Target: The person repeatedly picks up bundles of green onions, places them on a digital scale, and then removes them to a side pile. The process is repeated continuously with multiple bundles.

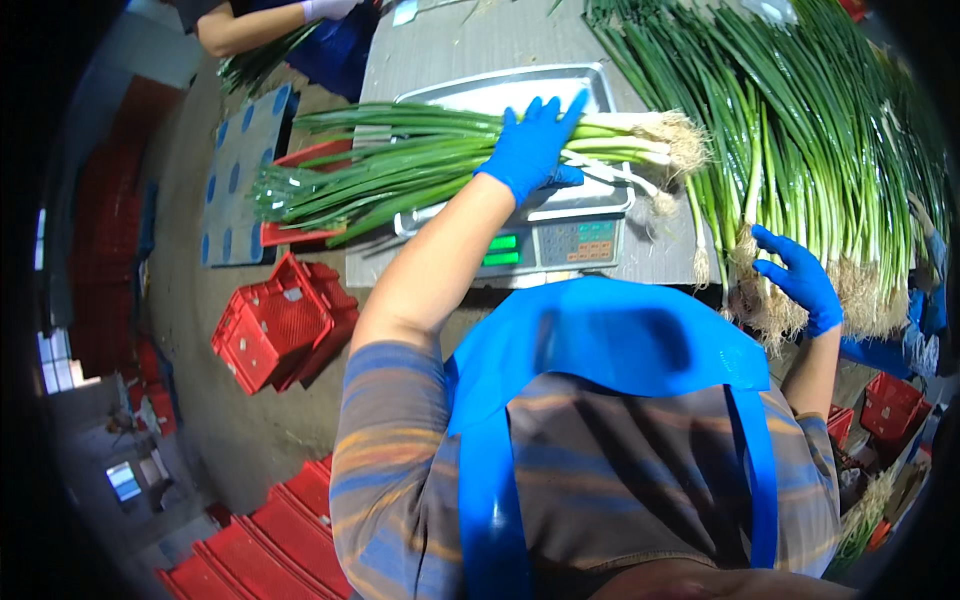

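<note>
A bunch of green onions lies across the metal pan of a weighing scale, leaves to the left and white roots to the right. My left hand, in a blue glove, rests over the bunch near its white stems with the fingers spread. On the right, my gloved right hand is beside the root ends of a large heap of green onions. Its thumb and fingers are apart, and nothing shows between them. The scale's keypad and lit green display face me.
The scale stands on a grey table. Red plastic crates are on the floor to the left, with more crates lower down. A blue-spotted board lies beyond. Another person's arm is at the upper left.
</note>
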Demonstrator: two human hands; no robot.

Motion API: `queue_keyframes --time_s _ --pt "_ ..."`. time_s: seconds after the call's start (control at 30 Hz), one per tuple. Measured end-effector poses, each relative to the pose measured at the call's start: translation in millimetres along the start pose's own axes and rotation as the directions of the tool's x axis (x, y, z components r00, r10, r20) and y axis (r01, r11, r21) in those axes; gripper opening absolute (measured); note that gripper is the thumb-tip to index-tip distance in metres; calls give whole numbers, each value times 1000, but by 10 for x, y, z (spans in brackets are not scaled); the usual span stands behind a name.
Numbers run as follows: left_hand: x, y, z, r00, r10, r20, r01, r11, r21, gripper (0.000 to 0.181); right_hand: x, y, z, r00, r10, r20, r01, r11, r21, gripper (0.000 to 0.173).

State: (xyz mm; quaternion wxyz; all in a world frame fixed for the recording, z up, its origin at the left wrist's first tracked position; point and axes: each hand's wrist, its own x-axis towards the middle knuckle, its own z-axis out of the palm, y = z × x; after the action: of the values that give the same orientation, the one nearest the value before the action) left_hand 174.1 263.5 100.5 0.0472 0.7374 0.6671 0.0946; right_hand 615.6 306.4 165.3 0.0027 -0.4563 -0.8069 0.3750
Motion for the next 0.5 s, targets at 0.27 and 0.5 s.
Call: queue_keyframes --time_s 0.27,0.5 --pt "222 -186 24 988 23 155 -36 996 79 104 416 -84 332 999 -18 51 17 1000 18 57" --pt "398 -495 -52 983 181 31 -183 981 61 43 393 -182 348 997 73 31 -74 997 31 56"
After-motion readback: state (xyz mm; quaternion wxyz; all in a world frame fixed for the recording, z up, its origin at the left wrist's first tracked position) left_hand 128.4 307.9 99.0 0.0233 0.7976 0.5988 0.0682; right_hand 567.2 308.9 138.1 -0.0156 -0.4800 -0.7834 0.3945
